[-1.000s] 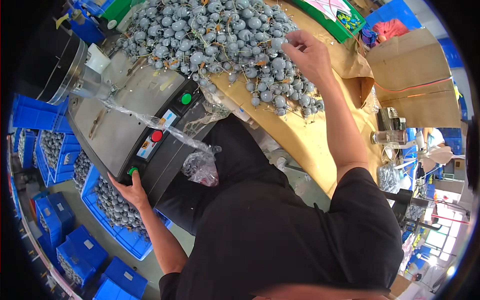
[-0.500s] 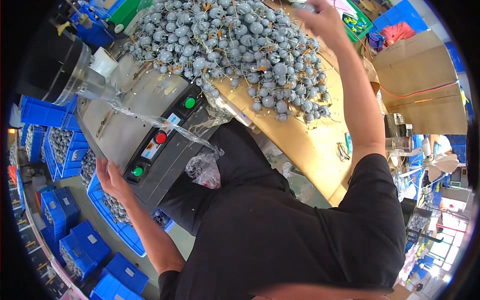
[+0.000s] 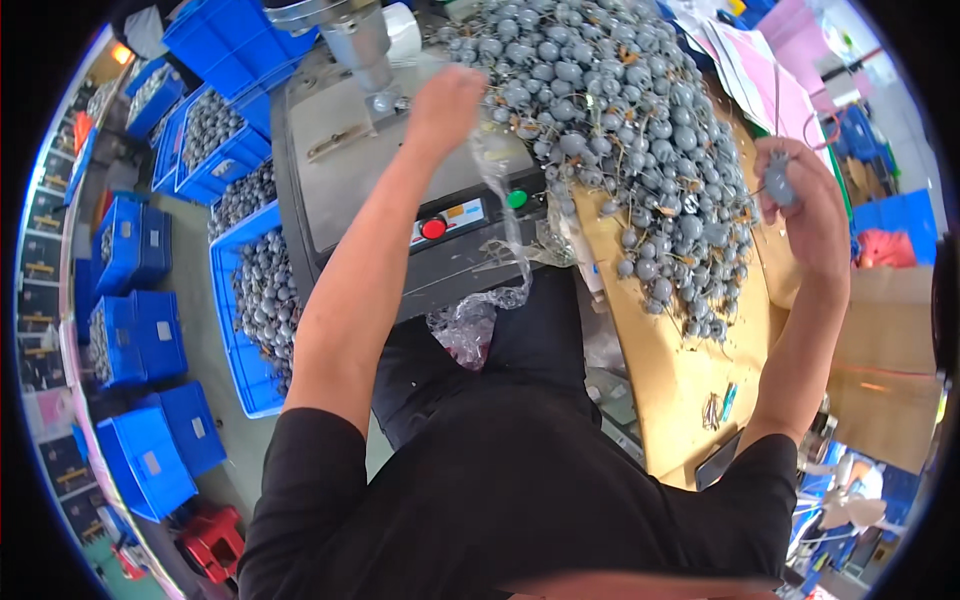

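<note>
My left hand (image 3: 447, 108) is raised over the metal plate of the machine (image 3: 375, 165), beside its clear and metal upper column (image 3: 362, 50). Its fingers are curled, and what they hold, if anything, is hidden. At the right, past the edge of the pile, my right hand (image 3: 815, 220) grips a small grey rounded piece (image 3: 779, 180) between thumb and fingers. Between the hands lies a large heap of grey ball-shaped pieces (image 3: 640, 130) with thin wires or stems. A twisted strip of clear plastic film (image 3: 497, 175) hangs over the machine's front down to my lap.
The machine's front carries a red button (image 3: 433, 228) and a green button (image 3: 516, 198). Blue crates (image 3: 245, 350) of grey pieces stand at the left. On the yellow tabletop (image 3: 670, 400) lie a teal tool (image 3: 729, 402) and a dark phone (image 3: 716, 462). Papers (image 3: 750, 70) lie behind.
The view has turned. My left hand has gone from the machine's left corner to beside its column, its fingers now curled. My right hand has come nearer with the grey piece.
</note>
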A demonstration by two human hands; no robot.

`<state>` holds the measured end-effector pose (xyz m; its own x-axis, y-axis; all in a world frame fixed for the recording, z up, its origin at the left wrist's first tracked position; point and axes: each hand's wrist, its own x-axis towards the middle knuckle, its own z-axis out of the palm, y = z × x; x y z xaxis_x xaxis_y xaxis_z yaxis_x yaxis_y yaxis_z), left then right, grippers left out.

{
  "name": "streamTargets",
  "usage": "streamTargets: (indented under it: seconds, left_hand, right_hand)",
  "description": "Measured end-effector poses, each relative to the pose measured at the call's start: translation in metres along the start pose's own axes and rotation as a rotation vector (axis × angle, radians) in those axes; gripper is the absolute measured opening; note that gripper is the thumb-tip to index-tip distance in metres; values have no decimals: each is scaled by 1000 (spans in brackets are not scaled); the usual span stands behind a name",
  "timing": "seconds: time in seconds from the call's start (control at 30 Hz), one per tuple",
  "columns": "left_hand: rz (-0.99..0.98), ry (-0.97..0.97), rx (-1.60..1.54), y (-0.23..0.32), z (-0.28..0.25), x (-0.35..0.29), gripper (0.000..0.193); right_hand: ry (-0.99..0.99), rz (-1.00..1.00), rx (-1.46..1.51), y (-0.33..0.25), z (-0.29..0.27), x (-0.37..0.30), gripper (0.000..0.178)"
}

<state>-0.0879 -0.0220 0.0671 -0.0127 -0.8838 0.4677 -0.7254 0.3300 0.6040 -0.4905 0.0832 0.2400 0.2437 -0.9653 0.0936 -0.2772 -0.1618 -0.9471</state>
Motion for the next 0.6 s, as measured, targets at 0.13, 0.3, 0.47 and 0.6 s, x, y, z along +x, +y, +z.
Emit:
streamTargets:
  seconds: [0.13, 0.3, 0.47, 0.6]
  left_hand:
    - [-107, -326, 153, 20, 0, -18, 43]
    - [-524, -10, 125, -15, -47, -47, 47]
    - [-382, 327, 511, -52, -29, -44, 59]
    - [-406, 281, 376, -66, -20, -39, 62]
  right_hand:
    - [-300, -50, 25, -5, 20, 6, 31]
    - [-269, 80, -122, -30, 47, -12, 33]
    - [-304, 149, -241, -40, 72, -5, 24]
    - [-433, 171, -280, -50, 84, -5, 18]
